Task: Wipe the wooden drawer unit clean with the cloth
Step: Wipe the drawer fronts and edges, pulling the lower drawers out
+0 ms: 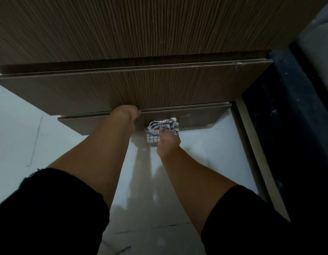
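The wooden drawer unit (141,34) fills the upper part of the view, its grain running vertically. A wide drawer front (122,89) juts out, and a lower, narrower drawer front (200,116) sits beneath it. My left hand (126,112) grips the gap between these two fronts, fingers hooked over the lower drawer's top edge. My right hand (167,140) presses a crumpled white cloth with dark checks (159,128) against the face of the lower drawer, near its bottom edge. Pale smears show on that face just right of the cloth.
A glossy white tiled floor (21,135) lies below the drawers and reflects my arms. A grey strip (256,150) and a dark speckled slab (288,116) border the floor on the right. Black sleeves cover my upper arms at the bottom.
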A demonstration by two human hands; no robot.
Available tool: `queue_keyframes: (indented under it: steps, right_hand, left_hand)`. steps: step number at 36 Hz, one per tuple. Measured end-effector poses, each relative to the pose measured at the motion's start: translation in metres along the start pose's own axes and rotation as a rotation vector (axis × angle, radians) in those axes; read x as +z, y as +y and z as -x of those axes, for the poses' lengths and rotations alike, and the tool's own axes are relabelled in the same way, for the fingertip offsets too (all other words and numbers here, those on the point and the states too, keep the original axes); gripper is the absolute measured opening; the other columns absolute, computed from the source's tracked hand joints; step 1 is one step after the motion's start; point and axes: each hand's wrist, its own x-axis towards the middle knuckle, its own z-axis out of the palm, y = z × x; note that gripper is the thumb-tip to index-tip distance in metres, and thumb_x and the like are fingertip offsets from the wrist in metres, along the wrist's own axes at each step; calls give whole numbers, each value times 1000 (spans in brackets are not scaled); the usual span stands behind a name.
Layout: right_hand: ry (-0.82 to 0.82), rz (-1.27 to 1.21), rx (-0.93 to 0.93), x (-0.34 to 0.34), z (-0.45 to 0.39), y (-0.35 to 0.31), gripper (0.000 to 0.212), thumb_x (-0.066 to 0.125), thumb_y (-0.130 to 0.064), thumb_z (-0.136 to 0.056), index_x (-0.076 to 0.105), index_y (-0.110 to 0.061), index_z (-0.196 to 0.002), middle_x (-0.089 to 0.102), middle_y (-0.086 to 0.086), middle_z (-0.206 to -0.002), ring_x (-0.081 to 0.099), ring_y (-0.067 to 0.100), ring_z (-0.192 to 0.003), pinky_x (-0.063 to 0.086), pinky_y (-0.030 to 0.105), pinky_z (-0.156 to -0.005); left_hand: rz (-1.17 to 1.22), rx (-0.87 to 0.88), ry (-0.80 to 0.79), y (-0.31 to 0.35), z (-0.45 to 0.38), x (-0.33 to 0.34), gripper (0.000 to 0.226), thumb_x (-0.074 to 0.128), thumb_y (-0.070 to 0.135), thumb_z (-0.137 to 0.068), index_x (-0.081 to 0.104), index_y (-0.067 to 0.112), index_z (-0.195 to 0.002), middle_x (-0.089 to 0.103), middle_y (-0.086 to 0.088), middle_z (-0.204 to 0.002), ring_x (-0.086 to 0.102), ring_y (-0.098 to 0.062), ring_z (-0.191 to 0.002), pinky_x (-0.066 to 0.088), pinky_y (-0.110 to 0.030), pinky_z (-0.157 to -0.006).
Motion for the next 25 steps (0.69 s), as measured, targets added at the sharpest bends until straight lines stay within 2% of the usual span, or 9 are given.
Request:
queue_keyframes:
  steps: [4,6,8,11,16,20,23,25]
  right_hand:
    - [17,13,24,-2,-5,4,45,55,-8,-93,43,-10,-136,58,8,-128,54,13,-83,39,11,-33]
    - [57,-11,23,-5,-8,5,49,60,-7,-90,43,-9,-136,59,11,-128,56,16,-77,37,13,-33]
    - [78,-34,18,-12,-10,4,50,61,-6,-88,44,-10,-135,59,13,-127,58,21,-80,40,15,-35]
    - [61,-68,22,-23,-5,4,46,58,-3,-89,47,-7,-133,59,15,-126,60,25,-87,50,24,-57]
    - [25,-219,-46,-36,7,3,47,59,5,-86,50,-7,-130,61,17,-125,62,35,-108,50,42,-90]
    - [-40,-321,-93,-32,16,-18,51,57,9,-85,49,-9,-133,59,18,-127,59,34,-115,46,45,-101]
    - [-53,-264,-131,-22,21,-38,48,62,4,-84,52,-10,-128,61,15,-125,60,32,-113,46,45,-102]
    - [-43,-210,-129,-18,19,-48,46,65,1,-83,53,-9,-126,63,11,-119,62,29,-108,47,40,-101]
  left_hand:
    - [56,-14,-10,-6,-5,-4,49,42,14,-100,33,4,-147,35,-13,-153,34,-30,-140,31,-45,-115]
    - [85,-15,-3,-4,-2,-4,49,44,13,-100,33,4,-147,34,-10,-154,33,-28,-141,30,-44,-116]
    - [71,-20,-4,-3,0,-4,48,43,13,-100,34,3,-147,33,-7,-154,33,-28,-141,30,-41,-116]
    - [89,-48,-3,-5,-1,-5,49,46,17,-100,35,5,-146,35,-11,-152,36,-29,-139,32,-43,-115]
    - [149,-74,24,-6,3,-9,52,52,21,-97,36,9,-145,42,-10,-148,43,-29,-135,37,-46,-111]
    - [144,-124,76,-11,8,-3,56,56,32,-92,38,17,-143,45,-5,-146,47,-27,-131,40,-41,-107]
    - [153,-72,28,-6,32,17,50,50,29,-98,37,15,-144,38,-5,-150,37,-27,-138,33,-41,-110]
    - [142,-48,-23,-2,42,33,44,48,28,-98,43,14,-140,45,-6,-145,43,-25,-133,35,-39,-110]
